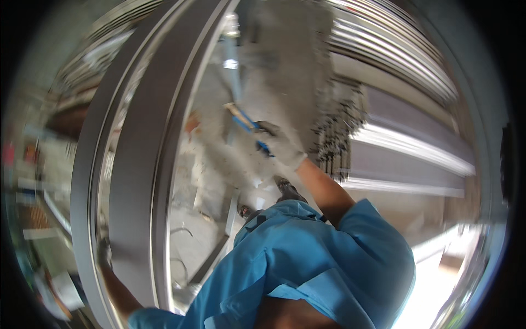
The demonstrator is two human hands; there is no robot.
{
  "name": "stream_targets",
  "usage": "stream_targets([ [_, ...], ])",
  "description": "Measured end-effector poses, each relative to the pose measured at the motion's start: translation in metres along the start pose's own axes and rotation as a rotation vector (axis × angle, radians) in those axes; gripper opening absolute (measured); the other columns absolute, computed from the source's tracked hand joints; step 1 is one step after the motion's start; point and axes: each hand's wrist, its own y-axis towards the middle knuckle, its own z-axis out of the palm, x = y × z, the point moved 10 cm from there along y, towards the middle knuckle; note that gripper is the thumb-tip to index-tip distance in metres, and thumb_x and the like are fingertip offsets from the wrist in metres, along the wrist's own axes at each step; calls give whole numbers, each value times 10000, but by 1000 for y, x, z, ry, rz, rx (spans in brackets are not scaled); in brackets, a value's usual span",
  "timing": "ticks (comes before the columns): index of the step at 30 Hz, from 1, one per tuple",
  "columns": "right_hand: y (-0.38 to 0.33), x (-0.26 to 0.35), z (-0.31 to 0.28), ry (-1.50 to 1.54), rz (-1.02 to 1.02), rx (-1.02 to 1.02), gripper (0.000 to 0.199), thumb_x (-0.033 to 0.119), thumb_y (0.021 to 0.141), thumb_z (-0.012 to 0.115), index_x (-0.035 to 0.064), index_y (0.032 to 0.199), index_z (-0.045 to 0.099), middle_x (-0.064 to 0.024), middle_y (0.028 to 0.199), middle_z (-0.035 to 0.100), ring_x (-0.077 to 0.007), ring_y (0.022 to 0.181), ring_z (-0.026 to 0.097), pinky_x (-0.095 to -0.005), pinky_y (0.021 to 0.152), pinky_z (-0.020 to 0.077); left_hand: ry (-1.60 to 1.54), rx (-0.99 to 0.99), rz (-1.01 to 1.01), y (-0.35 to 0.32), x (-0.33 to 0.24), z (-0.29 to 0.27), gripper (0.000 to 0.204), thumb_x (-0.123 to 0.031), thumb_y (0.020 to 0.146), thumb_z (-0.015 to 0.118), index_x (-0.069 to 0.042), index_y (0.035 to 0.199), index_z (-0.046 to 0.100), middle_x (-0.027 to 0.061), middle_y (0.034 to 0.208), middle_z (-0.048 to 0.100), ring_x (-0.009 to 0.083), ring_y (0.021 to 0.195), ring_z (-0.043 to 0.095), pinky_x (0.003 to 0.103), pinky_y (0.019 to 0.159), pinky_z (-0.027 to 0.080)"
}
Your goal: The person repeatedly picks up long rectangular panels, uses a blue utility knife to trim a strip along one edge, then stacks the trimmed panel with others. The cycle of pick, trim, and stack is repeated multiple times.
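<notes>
My right hand (276,143), in a pale glove with darker fingers, is closed around a blue tool (245,122) with a tan end. More blue shows below the fingers; motion blur hides the tool's exact kind. At the lower left, my gloved left hand (104,253) is at the gap between two long grey metal profiles, touching the outer profile (87,181). Its fingers are small and smeared, so their grip does not show. The wider inner profile (137,164) runs alongside, between that hand and my body.
On the right, long metal profiles lie in a stack (405,137), their ends toward the aisle. Concrete floor (290,60) stretches ahead. Near my feet (287,189) lie a metal bar (213,257) and a thin cable (181,230). More long stock (98,55) fills the far left.
</notes>
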Motion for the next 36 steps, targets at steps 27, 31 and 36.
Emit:
stream_targets([
  [27, 17, -43, -29, -193, -75, -200, 535, 369, 832, 796, 52, 1228, 627, -68, 907, 686, -181, 945, 662, -323, 849, 526, -1185, 47, 120, 56, -238, -143, 465, -412, 938, 676, -74, 1253, 624, -94, 697, 474, 4, 549, 388, 182, 473, 273],
  [31, 23, -33, -57, -291, -83, -294, 474, 308, 879, 748, 20, 1235, 622, -86, 931, 686, -200, 915, 658, -341, 845, 523, -1200, 82, 178, 59, -352, -161, 477, -372, 961, 657, -48, 1307, 604, -95, 737, 492, 9, 604, 423, 182, 526, 313],
  [36, 50, -26, -103, 349, -92, -259, 273, 255, 940, 681, 35, 1094, 632, -77, 882, 663, -148, 810, 668, -300, 707, 544, -1199, 332, 277, 73, -519, -148, 435, -297, 977, 647, -9, 1300, 603, -80, 807, 542, 0, 667, 458, 148, 560, 341],
])
